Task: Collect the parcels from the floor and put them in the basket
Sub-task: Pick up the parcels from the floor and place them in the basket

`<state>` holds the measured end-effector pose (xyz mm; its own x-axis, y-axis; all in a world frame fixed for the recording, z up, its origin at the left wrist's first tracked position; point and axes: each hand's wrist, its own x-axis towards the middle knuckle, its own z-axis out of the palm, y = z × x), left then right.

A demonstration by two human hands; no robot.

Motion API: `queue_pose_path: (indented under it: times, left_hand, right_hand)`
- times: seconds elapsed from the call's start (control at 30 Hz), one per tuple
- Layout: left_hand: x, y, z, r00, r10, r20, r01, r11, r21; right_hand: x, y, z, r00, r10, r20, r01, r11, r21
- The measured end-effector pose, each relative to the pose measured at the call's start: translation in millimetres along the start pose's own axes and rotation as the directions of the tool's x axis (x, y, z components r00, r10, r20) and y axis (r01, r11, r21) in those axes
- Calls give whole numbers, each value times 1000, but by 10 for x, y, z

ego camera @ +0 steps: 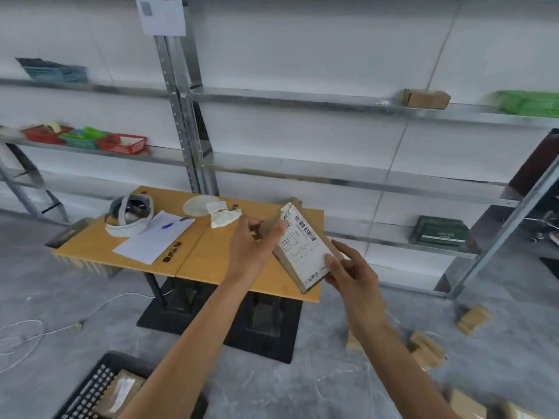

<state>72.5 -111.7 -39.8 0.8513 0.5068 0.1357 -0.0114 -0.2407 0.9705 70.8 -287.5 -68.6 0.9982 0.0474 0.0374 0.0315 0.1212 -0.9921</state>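
held: parcel (305, 252) gripped by left hand (251, 241) and right hand (352, 278)
done: one seen in basket (89, 388)
left: floor parcels (426, 349), right

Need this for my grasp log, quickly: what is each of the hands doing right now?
Left hand: closed, gripping the upper end of the parcel.
Right hand: closed, holding the parcel's lower end, thumb on the label.

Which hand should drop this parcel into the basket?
Left, probably. The basket sits low on the left, beside the left forearm, and the left hand grips the parcel at its upper end. The right hand is nearer the floor parcels.
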Motion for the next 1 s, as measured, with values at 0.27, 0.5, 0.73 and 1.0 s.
queue_pose_path:
  times: [0.27, 0.5, 0.73, 1.0]
  left_hand:
    - [-350, -149, -693, 985, -95, -144, 94, 996, -12]
    - [-709, -280, -1087, 938, -281, -201, 243, 950, -194]
    - [-1037, -520, -1597, 904, -367, -220, 292, 905, -308]
    - [-912, -821, -2679, 901, -383, -203, 302, 890, -341]
  right_hand:
    - [-470, 50, 449, 999, 4, 50, -2, 1000, -31]
    - [-743, 66, 615, 995, 49, 90, -52, 998, 33]
    - [-1053, 118, 937, 981, 81, 177, -87, 996, 24]
    - [-1369, 271, 1838, 948, 64, 311, -60, 998, -21]
